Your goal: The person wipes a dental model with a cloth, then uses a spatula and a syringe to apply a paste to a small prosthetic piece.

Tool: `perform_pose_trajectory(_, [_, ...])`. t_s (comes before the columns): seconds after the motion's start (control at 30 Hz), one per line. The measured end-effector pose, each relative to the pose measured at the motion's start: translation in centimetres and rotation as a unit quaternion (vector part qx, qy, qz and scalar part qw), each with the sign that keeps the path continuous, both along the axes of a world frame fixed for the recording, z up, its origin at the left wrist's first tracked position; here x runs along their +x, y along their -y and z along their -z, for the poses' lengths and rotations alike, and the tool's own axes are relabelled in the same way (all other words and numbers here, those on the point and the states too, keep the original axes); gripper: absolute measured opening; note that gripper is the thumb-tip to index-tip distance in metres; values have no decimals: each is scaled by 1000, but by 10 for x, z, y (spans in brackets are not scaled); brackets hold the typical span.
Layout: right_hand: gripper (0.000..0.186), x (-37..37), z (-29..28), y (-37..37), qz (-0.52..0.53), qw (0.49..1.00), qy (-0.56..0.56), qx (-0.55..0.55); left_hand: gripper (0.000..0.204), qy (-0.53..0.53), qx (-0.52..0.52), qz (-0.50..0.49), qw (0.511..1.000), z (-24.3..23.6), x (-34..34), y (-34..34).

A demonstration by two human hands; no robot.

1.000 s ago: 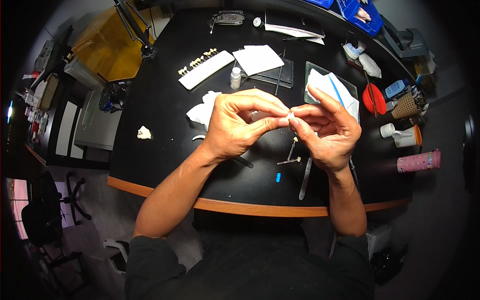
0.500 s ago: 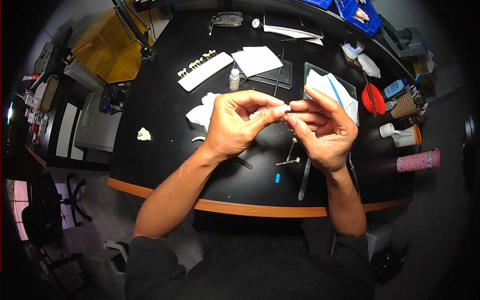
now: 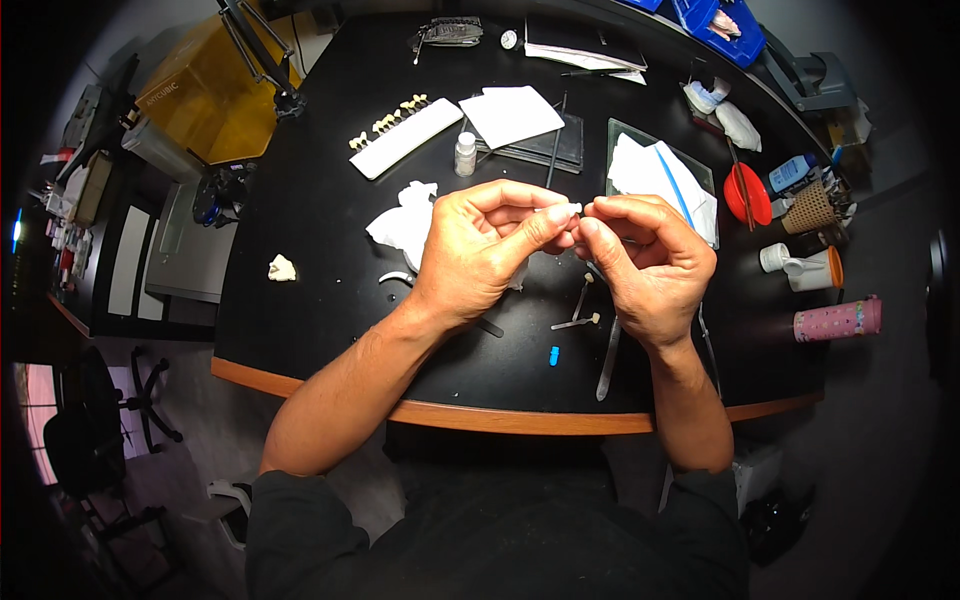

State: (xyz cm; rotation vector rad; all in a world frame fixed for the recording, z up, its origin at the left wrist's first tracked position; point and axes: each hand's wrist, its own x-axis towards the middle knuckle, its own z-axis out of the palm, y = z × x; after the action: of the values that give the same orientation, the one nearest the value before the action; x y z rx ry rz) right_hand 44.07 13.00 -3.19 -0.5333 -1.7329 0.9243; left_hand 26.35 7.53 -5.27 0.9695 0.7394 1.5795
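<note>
Above the middle of the black tabletop, my left hand (image 3: 480, 240) pinches a small white piece (image 3: 574, 209) between thumb and forefinger. My right hand (image 3: 652, 262) meets it from the other side, thumb and forefinger closed together at the piece's right end. Whether those right fingertips grip the piece or something tiny of their own is hidden. Crumpled white tissue (image 3: 405, 222) lies behind my left hand, partly covered by it. Below the hands are two small tooth-shaped tabs on stems, one of them a pale tab (image 3: 595, 318), a blue cap (image 3: 554, 356) and a metal spatula (image 3: 608, 362).
A white holder with several tooth-coloured tabs (image 3: 405, 142), a small white bottle (image 3: 465, 155) and white paper sheets (image 3: 512, 122) stand or lie farther back. Rightward are a blue thin-handled tool (image 3: 673, 183), a red bowl (image 3: 752, 198) and a pink bottle (image 3: 838, 319). A cream lump (image 3: 282, 268) lies left.
My right forefinger, raised before, has curled down towards the thumb, and the other right fingers have folded in. My left hand keeps its pinch on the white piece.
</note>
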Motion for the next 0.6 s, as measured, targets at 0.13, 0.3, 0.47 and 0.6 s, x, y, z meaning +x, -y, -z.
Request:
perform_pose_trajectory(0.13, [21, 0, 1, 0, -9, 1000, -7, -15, 16, -1, -5, -4, 1000, -1, 1, 1])
perform_pose_trajectory(0.3, [20, 0, -1, 1, -26, 999, -14, -27, 17, 4, -18, 0, 1000, 0, 0, 2])
perform_pose_trajectory(0.47, [20, -1, -1, 4, -31, 999, -12, -35, 22, 31, -43, 25, 998, 5, -4, 2])
perform_pose_trajectory(0.6, [19, -3, -3, 6, -31, 999, -28, -32, 26, 83, -72, 67, 992, 3, -4, 2])
